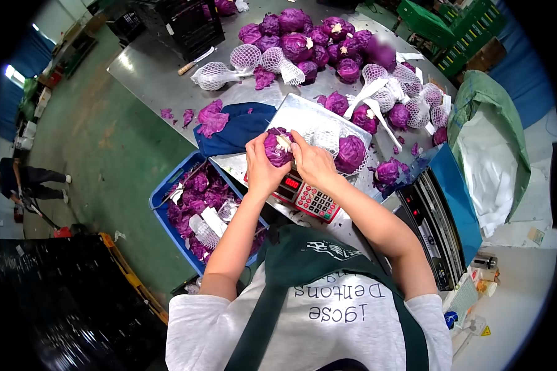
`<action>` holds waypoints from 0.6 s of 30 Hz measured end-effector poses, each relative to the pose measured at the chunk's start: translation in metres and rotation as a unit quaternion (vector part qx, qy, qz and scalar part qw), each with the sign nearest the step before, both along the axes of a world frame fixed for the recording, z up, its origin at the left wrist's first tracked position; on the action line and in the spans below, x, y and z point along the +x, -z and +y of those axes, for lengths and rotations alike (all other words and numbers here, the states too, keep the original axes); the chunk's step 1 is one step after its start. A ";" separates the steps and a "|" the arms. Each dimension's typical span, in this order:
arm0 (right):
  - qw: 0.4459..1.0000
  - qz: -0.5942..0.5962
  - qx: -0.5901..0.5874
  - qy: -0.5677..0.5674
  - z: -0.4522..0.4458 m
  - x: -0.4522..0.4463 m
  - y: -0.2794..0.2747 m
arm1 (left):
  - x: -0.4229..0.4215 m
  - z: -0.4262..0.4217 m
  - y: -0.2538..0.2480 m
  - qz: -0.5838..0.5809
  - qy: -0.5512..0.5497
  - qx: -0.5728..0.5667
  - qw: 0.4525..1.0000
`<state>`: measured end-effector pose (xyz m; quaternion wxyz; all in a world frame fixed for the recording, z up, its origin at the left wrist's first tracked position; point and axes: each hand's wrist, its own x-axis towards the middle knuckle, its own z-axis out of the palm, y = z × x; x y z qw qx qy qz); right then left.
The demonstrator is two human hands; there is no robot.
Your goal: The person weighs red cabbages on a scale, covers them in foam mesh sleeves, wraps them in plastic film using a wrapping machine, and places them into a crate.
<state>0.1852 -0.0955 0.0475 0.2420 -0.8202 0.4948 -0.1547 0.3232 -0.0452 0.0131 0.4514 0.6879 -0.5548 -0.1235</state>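
A small red cabbage (pixel 277 148) with its pale cut stem facing up is between my two hands, above the near edge of the scale. My left hand (pixel 263 170) wraps its left side, and my right hand (pixel 314 164) presses its right side with the fingers. Below my hands is a digital scale (pixel 304 196) with a red keypad panel; its display reads zero. On the scale's metal tray (pixel 300 111) lie white foam net sleeves (pixel 326 137) and another red cabbage (pixel 351 153), just beyond my right hand.
Many red cabbages (pixel 297 46) are heaped on the metal table, with netted ones (pixel 408 83) at right. A knife (pixel 196 60) lies far left. A blue crate (pixel 161 213) holds trimmed leaves. A sealing machine (pixel 436 216) stands right. A person (pixel 28 179) pulls a handle at left.
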 end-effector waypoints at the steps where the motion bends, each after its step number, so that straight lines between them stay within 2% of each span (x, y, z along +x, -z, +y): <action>1: 1.000 0.003 -0.004 0.001 -0.002 0.000 0.000 | 0.000 -0.001 -0.001 0.000 0.004 0.000 1.000; 7: 0.999 0.032 0.002 0.033 -0.010 0.009 -0.007 | -0.010 -0.008 0.000 -0.031 -0.026 -0.004 0.999; 12: 0.997 0.037 0.015 0.062 -0.027 0.016 0.008 | -0.019 -0.012 0.003 -0.007 -0.050 -0.018 0.999; 15: 0.998 0.040 0.014 0.043 -0.035 0.021 0.012 | -0.019 -0.013 0.007 0.018 -0.057 -0.027 0.998; 18: 0.994 0.086 0.029 0.061 -0.053 0.025 0.032 | -0.019 -0.008 0.007 0.015 -0.048 -0.035 0.998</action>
